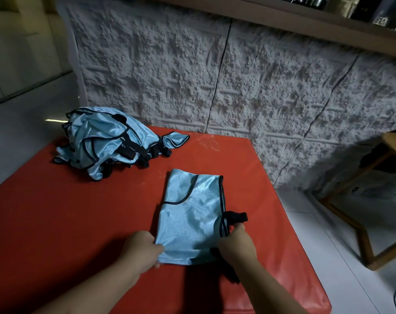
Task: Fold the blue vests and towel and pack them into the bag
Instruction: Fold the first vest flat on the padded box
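Both grips on unlabelled vest (188,214)

Red desk (79,223) stands against textured stone-pattern wall (215,75). Wooden stool (373,200) at right on pale tiled floor (317,234). Wooden shelf (305,21) overhead.

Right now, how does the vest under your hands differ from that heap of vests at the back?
The vest under the hands lies flat, folded lengthwise; the heap is crumpled and mounded. The left hand and right hand grip the vest; nothing touches the heap. Both are shiny light blue with black trim.
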Demonstrator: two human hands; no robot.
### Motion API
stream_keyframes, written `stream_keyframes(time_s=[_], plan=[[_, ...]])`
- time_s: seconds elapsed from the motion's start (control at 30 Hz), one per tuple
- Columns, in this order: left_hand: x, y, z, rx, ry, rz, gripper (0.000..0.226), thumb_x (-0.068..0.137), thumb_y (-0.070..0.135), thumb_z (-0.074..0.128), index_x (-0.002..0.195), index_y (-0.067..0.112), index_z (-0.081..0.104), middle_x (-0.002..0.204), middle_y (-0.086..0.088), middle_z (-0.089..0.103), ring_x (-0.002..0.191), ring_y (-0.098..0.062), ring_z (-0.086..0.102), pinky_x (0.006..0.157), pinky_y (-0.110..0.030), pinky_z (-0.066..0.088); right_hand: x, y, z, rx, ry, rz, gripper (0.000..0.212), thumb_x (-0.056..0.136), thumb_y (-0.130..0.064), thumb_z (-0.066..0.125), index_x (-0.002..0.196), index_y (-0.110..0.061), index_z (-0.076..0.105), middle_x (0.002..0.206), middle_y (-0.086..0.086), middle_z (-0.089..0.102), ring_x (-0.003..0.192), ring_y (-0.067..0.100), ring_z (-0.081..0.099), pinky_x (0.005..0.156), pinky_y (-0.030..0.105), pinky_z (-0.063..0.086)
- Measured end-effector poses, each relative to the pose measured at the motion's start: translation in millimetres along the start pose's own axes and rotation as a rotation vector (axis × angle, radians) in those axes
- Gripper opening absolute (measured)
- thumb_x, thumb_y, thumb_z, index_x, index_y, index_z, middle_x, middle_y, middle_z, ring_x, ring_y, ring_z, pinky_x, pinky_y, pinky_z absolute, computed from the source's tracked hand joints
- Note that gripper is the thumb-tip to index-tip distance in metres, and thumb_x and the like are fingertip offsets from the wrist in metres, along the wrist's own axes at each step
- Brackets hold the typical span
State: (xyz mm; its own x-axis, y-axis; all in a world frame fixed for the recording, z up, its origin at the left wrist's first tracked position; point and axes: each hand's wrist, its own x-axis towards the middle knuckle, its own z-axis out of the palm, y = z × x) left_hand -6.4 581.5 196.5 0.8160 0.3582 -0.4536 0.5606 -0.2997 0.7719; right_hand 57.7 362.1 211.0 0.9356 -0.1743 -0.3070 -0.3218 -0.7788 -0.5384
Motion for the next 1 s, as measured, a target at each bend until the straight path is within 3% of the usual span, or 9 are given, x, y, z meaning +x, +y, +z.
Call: stream_keyframes(time_s=[0.1,0.17,0.23,0.37,0.6,0.73,0.83,0.93,1.0], plan=[[-7.4,5.2,-0.4,-0.082,0.054,-0.039,0.009,0.080,-0.002,0.065,0.086,0.004,0.062,0.075,-0.020,0.072,0.059,-0.035,0.073,0.064,-0.051,0.063,4.8,4.9,-11.0,0.237,-0.090,0.017,0.055,0.076,-0.012,0.062,0.128,-0.025,0.051,0.088,0.004,0.070,0.071,0.024,0.072,0.058,0.036,0.057],[-10.7,7.1,-0.7,-0.160,0.079,-0.048,0.023,0.082,-0.006,0.064,0.096,0.007,0.051,0.089,-0.019,0.065,0.059,-0.036,0.072,0.059,-0.049,0.063,3.1,8.7,-17.9,0.414,-0.155,0.027,0.053,0.077,0.002,0.062,0.121,-0.026,0.052,0.082,0.012,0.068,0.051,0.021,0.066,0.043,0.032,0.047],[-14.3,9.0,-2.4,-0.184,0.054,-0.030,0.024,0.084,-0.009,0.060,0.095,0.007,0.046,0.091,-0.018,0.060,0.061,-0.038,0.073,0.058,-0.045,0.061,-0.7,10.9,-25.0,0.570,-0.225,0.040,0.054,0.079,0.013,0.060,0.116,-0.025,0.051,0.074,0.013,0.061,0.042,0.019,0.055,0.042,0.027,0.039],[-14.4,6.3,-9.7,-0.141,-0.043,-0.030,0.017,0.087,-0.006,0.055,0.083,0.010,0.054,0.075,-0.014,0.063,0.062,-0.036,0.074,0.063,-0.040,0.052,-6.7,14.5,-33.2,0.675,-0.414,0.030,0.039,0.080,0.017,0.056,0.105,-0.012,0.052,0.068,0.010,0.051,0.047,0.018,0.046,0.049,0.028,0.037],[-25.5,7.8,-31.7,0.045,-0.383,0.003,0.013,0.090,0.015,0.069,0.097,0.006,0.074,0.064,-0.009,0.068,0.057,-0.018,0.060,0.053,-0.027,0.038,-16.6,19.4,-50.2,0.483,-0.623,-0.001,0.009,0.087,0.003,0.069,0.092,0.007,0.074,0.070,0.009,0.062,0.056,0.015,0.057,0.052,0.027,0.046],[-23.9,12.8,-47.1,-0.029,-0.453,0.067,0.052,0.058,0.001,0.079,0.108,0.013,0.075,0.098,-0.016,0.070,0.083,-0.027,0.068,0.077,-0.039,0.055,-9.5,28.6,-66.2,0.415,-0.829,-0.141,0.068,0.064,-0.024,0.092,0.118,0.008,0.065,0.091,0.018,0.062,0.085,0.027,0.055,0.074,0.033,0.044],[-16.4,11.2,-45.1,0.025,-0.352,0.177,0.051,0.062,-0.011,0.077,0.103,0.021,0.075,0.100,-0.010,0.068,0.079,-0.012,0.068,0.083,-0.035,0.058,-9.0,30.9,-72.0,0.183,-0.802,-0.294,0.067,0.061,-0.012,0.095,0.122,-0.022,0.069,0.122,0.017,0.069,0.112,0.038,0.063,0.094,0.051,0.051],[-17.0,14.6,-35.0,0.198,-0.163,0.358,0.027,0.077,-0.004,0.077,0.089,0.019,0.073,0.080,-0.001,0.070,0.065,-0.002,0.064,0.067,-0.026,0.054,-12.7,23.8,-62.2,0.004,-0.580,-0.409,0.063,0.061,0.004,0.088,0.114,-0.023,0.070,0.109,-0.010,0.073,0.100,0.002,0.068,0.086,0.027,0.057],[-15.9,16.7,-30.8,0.263,-0.041,0.475,0.018,0.077,0.002,0.081,0.080,0.019,0.075,0.076,0.006,0.065,0.063,-0.001,0.061,0.062,-0.017,0.048,-14.7,19.9,-56.7,-0.055,-0.385,-0.508,0.050,0.064,0.000,0.086,0.108,-0.021,0.074,0.098,-0.014,0.075,0.093,-0.002,0.069,0.086,0.028,0.058]])
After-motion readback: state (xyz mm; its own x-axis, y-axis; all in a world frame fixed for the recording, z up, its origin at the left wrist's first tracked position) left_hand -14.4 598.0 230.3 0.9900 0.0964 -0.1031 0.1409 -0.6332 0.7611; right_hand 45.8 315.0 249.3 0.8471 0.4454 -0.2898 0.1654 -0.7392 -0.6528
